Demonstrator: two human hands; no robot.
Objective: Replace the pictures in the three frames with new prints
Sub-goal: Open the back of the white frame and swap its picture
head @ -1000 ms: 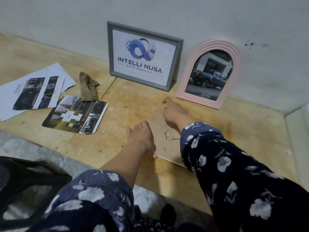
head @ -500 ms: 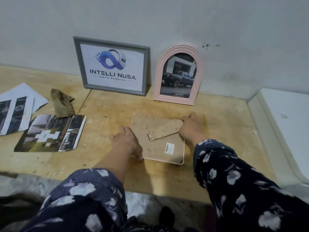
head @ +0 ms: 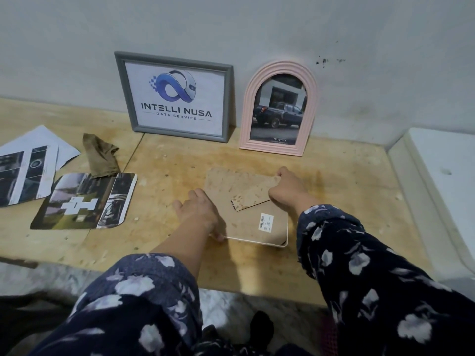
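Note:
A white-rimmed frame (head: 259,222) lies face down on the wooden table (head: 347,196), its brown backing board with a barcode sticker facing up. My left hand (head: 199,214) grips the frame's near left edge. My right hand (head: 288,190) holds its far right side, beside the raised brown stand flap (head: 253,199). A grey frame (head: 177,96) with an Intelli Nusa logo print leans on the wall. To its right stands a pink arched frame (head: 279,109) with a truck photo. A loose round-cornered print (head: 84,201) lies at the left.
More printed sheets (head: 28,168) lie at the far left with a crumpled brown cloth (head: 100,156) beside them. A white appliance top (head: 442,181) borders the table on the right. The table's front edge runs just below the face-down frame.
The view has swung right and settled. My right hand slid from the frame's far left corner to its right side, and the stand flap and barcode sticker came into sight.

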